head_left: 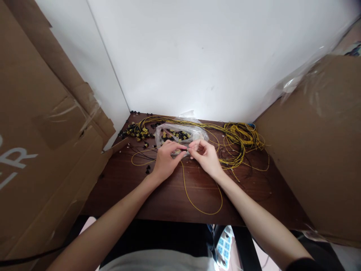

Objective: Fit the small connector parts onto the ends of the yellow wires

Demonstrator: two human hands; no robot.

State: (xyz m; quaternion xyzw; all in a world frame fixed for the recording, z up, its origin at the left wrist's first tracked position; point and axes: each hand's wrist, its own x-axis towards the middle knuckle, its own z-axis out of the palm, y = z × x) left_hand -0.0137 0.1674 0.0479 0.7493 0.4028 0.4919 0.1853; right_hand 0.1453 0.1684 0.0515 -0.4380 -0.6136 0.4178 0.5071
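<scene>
Pale clothing (155, 259) sits closest, below the near edge of the table (163, 205), and from either side two bare forearms (121, 212) reach up to where the fingers meet. The left hand (165, 160) pinches a small black piece (185, 150) between thumb and forefinger, right at the fingertips. The right hand (208, 160) has its thumb and forefinger drawn together just beside that piece; whether they grip anything is too small to tell. From under the fingers a thin yellow wire (205, 214) loops over the near side of the table, toward the right forearm. Just beyond the fingers lies a clear plastic bag (201, 131), with yellow-and-black pieces (183, 134) showing through it. Left of the fingers and farther back is a heap of similar parts (138, 131), with loose black bits (148, 169) near the left wrist. Right of the fingers spreads a coiled yellow wire bundle (251, 137). Cardboard (42, 124) stands well apart on both sides, and a white panel (183, 56) rises behind.
</scene>
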